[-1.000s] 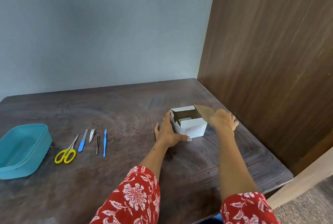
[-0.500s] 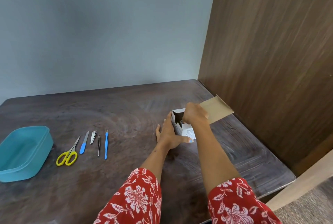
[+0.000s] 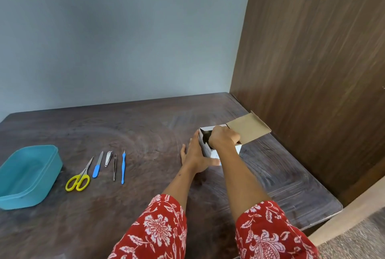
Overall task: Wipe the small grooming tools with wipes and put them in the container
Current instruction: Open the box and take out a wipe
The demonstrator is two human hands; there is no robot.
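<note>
Grooming tools (image 3: 97, 166) lie in a row on the table (image 3: 145, 133), near the teal container (image 3: 50, 183) | left hand (image 3: 196, 154) flat against the box (image 3: 204, 147), fingers straight | right hand (image 3: 224, 139) down inside the box, fingers hidden, grip unclear

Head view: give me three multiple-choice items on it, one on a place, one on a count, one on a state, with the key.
1. Where does the teal container stand?
A. Left of the tool row
B. On the floor
C. On a shelf
2. How many tools lie in that row?
A. Three
B. Five
C. Seven
3. How is the box and its flap?
A. Taped shut
B. Torn off
C. Open, folded back
Key:
1 A: it sits at the left edge of the table, beyond the yellow scissors.
2 B: scissors, file, clipper, tweezers, blue pick.
3 C: the flap stands back while the right hand reaches inside.
</note>
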